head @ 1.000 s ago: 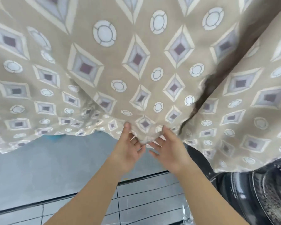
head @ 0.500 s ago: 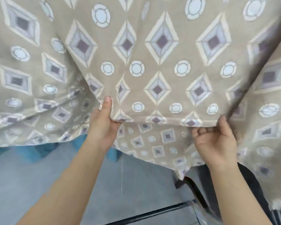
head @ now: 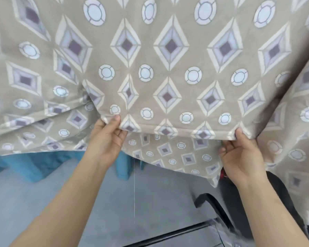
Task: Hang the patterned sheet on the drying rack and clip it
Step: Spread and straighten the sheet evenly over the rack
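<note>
One patterned sheet (head: 168, 72), two hands, one blue cloth (head: 34, 166).

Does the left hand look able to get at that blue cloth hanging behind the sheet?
Probably yes. The blue cloth hangs just below the left hand with nothing between them, but that hand is pinching the patterned sheet hem and would have to let go.

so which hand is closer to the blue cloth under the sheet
Left. The left hand is just above the blue cloth; the right hand is far off to its right.
</note>
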